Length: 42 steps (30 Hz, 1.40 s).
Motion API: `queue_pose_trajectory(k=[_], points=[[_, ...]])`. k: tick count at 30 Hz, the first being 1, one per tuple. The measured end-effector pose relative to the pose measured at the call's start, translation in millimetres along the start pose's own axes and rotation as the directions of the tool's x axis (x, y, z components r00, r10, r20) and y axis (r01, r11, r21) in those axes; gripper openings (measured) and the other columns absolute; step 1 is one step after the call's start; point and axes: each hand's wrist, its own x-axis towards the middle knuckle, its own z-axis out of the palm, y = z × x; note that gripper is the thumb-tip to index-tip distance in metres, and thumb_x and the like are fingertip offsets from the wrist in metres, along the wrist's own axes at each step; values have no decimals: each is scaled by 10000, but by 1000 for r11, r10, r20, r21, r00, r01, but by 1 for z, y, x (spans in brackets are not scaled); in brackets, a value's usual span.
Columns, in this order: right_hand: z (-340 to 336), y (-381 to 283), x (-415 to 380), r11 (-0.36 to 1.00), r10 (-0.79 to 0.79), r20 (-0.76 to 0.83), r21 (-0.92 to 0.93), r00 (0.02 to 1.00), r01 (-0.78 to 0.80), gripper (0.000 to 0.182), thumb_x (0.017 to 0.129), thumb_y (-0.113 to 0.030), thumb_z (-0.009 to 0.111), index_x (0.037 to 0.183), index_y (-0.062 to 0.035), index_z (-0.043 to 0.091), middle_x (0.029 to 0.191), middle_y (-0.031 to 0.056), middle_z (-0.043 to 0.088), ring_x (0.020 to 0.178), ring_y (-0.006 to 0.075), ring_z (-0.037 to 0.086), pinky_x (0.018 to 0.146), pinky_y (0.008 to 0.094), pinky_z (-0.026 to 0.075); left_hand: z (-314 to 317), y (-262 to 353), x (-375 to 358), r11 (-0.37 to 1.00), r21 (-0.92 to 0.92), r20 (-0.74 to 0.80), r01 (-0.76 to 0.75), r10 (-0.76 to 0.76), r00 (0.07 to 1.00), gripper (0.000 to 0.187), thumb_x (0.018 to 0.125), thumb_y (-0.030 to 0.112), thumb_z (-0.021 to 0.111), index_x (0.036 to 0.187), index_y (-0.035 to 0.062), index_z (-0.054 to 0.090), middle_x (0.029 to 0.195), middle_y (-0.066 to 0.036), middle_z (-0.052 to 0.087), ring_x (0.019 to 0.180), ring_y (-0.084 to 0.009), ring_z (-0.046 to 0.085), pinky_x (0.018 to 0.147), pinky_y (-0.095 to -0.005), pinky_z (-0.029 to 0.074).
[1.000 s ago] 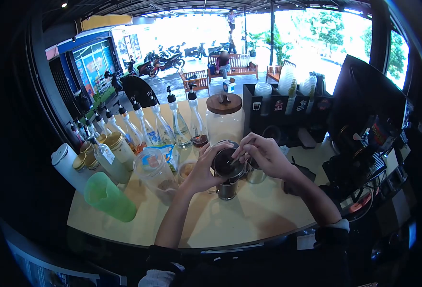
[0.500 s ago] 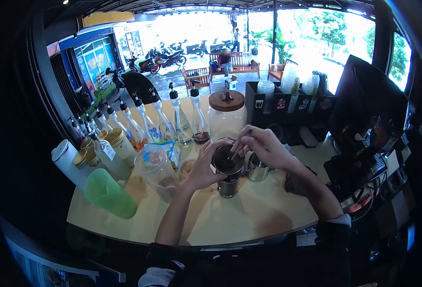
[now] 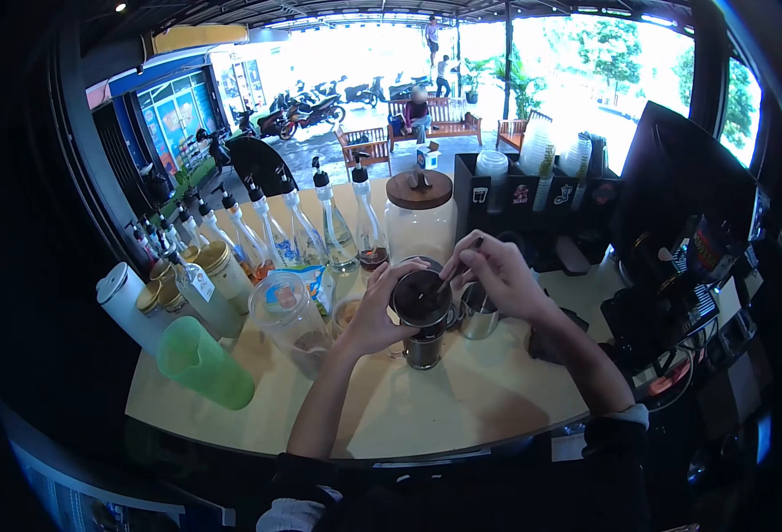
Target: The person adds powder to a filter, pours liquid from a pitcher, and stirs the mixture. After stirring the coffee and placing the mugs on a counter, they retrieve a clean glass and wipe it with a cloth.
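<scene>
A dark round vessel (image 3: 421,300) sits on top of a glass cup (image 3: 424,351) on the counter. My left hand (image 3: 380,312) is wrapped round the left side of the vessel, thumb below its rim. My right hand (image 3: 501,277) pinches a thin stick or spoon handle (image 3: 462,257), whose lower end reaches into the dark contents. What the vessel holds is too dark to make out. A metal pitcher (image 3: 479,312) stands just right of the cup. Left of my left hand is a clear lidded jar (image 3: 291,321).
A green pitcher (image 3: 203,362) and white container (image 3: 129,300) stand left. Pump bottles (image 3: 337,222) line the back, beside a large wooden-lidded jar (image 3: 421,222). Stacked cups fill a black holder (image 3: 537,191) at back right. A seated person (image 3: 417,115) is outside.
My right hand has shifted slightly right, and the stick with it now leans at the vessel's right side. My left hand stays round the vessel.
</scene>
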Motion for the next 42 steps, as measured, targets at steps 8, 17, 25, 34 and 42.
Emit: queue_pose_trajectory(k=[8,17,25,34,42], points=[[-4,-14,11,995,-23,22,-95,999,25,173,955,-97,436,919,37,540,783,81,663,713,97,640,644,252,522,-2,0,0,996,79,21,-30,29,999,777,552,184,811,1240,126,454,1261,-75,519,1218,-269,455,1108,-430,220],[8,5,0,999,0,42,39,999,-2,198,993,-125,353,988,18,491,918,117,630,867,149,635,759,270,526,0,-2,-4,1000,6,8,-29,29,1000,753,586,178,784,1257,157,442,1265,-55,519,1239,-246,453,1103,-465,158],[3,-3,-5,996,-12,8,90,1000,11,205,993,-116,348,974,21,498,919,126,636,867,144,633,752,272,527,-3,0,-4,1000,21,-3,-5,5,1000,758,579,169,785,1255,149,444,1261,-61,523,1242,-241,449,1099,-451,172],[4,-6,-7,991,-96,75,-86,992,103,180,969,-45,348,975,26,514,911,127,646,871,151,638,744,279,528,-1,-1,-5,1000,18,-22,-17,17,1000,813,546,111,818,1264,121,437,1259,-68,514,1214,-255,459,1050,-381,340],[8,-9,-7,990,-61,104,-120,993,73,167,946,-15,361,957,34,520,891,125,651,844,151,643,756,283,529,0,2,-6,996,-80,-25,50,-52,998,763,550,139,778,1242,140,455,1240,-78,530,1203,-291,437,1070,-424,266]])
